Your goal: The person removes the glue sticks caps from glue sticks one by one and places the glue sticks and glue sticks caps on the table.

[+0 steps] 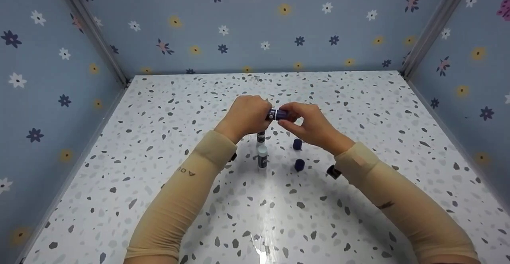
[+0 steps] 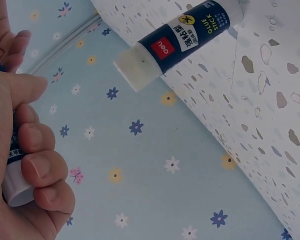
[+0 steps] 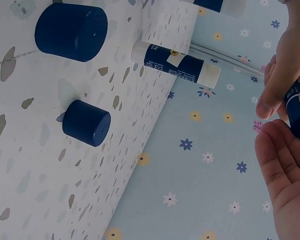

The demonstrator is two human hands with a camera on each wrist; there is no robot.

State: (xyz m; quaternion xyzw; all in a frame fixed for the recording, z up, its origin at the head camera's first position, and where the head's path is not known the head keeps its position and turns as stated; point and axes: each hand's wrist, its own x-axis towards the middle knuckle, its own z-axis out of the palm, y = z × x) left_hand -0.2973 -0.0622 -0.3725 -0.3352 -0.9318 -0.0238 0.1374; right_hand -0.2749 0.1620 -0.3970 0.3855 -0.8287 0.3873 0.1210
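My left hand (image 1: 249,114) grips a dark blue glue stick (image 1: 271,114), fingers curled around its barrel. The white base (image 2: 20,187) shows below those fingers in the left wrist view. From the other side, my right hand (image 1: 312,124) pinches the stick's blue cap (image 1: 282,115) between thumb and fingers. Below the hands, an uncapped glue stick (image 1: 262,158) stands upright on the table with its pale end up. Behind it a second uncapped one (image 1: 261,137) stands partly hidden by the left hand. To their right are two loose blue caps (image 3: 86,123).
The white speckled table (image 1: 358,108) is bounded by blue flowered panels (image 1: 255,25) at the back and both sides. Grey metal posts (image 1: 436,25) mark the back corners. A small black device (image 1: 334,171) sits at the right wrist.
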